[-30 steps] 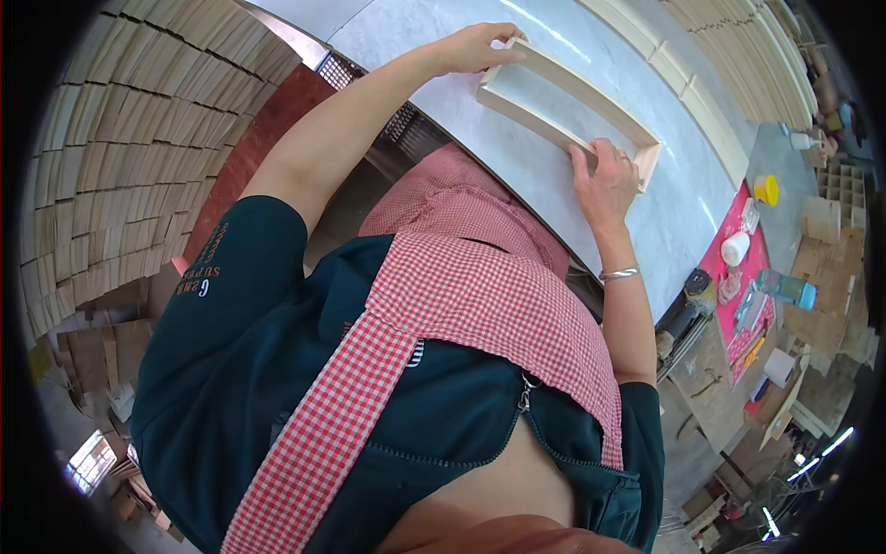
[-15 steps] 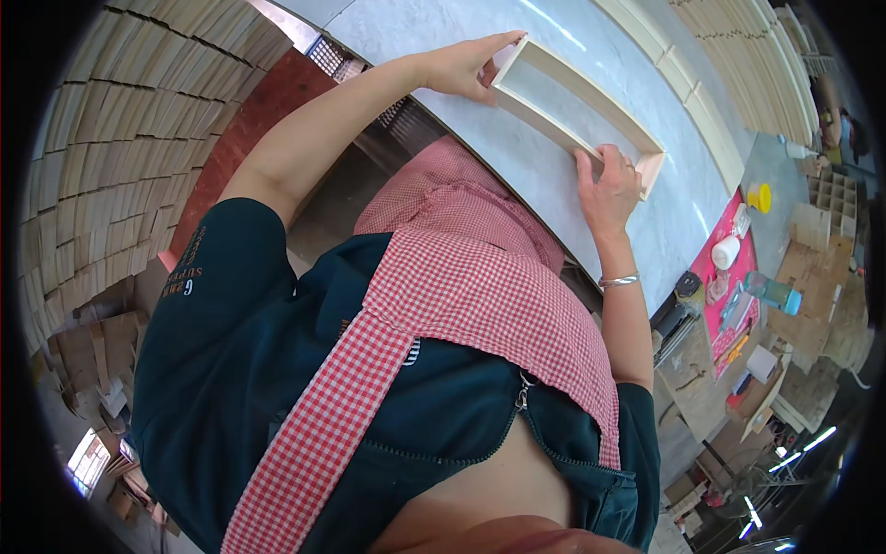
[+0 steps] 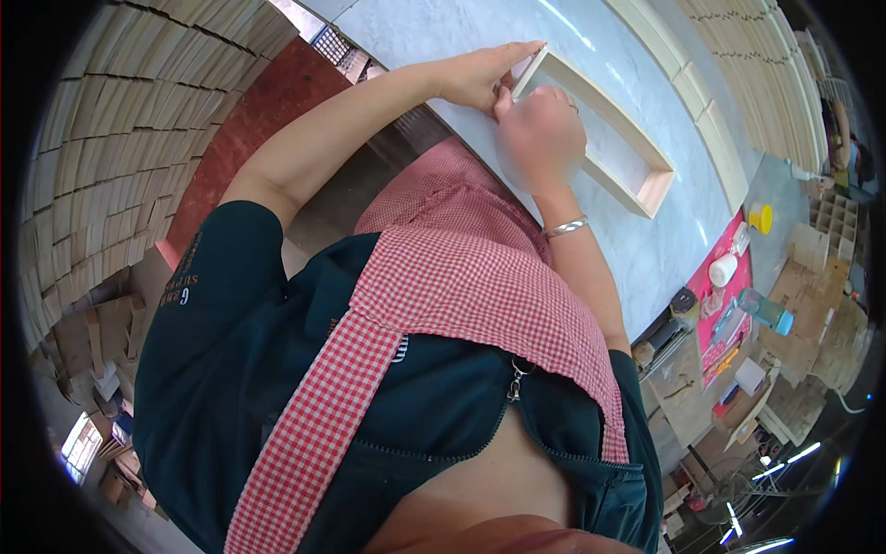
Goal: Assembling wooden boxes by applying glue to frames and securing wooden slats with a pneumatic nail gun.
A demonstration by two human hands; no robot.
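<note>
A long, narrow, pale wooden frame [image 3: 616, 113] lies on the light marbled tabletop [image 3: 646, 268], slanting from upper left to lower right. The tabletop shows through inside it. My left hand [image 3: 475, 81] grips its left end, fingers along the short end wall and thumb by the near corner. Close beside it, my right hand [image 3: 543, 138] is closed over the near long wall by that same corner, thumb on the outer side. This hand looks smeared, and its fingertips are partly hidden behind it.
Pale wooden strips [image 3: 706, 111] run along the table's far side, beside stacked boards [image 3: 757, 65]. At the right sit a yellow tub [image 3: 760, 218], a white bottle [image 3: 723, 270] and a clear bluish bottle [image 3: 766, 310]. Tall stacks of wood pieces [image 3: 138, 138] stand at the left.
My right hand has moved left along the near wall, from the frame's right end to its left corner. The frame has shifted slightly to the right; my left hand keeps its grip.
</note>
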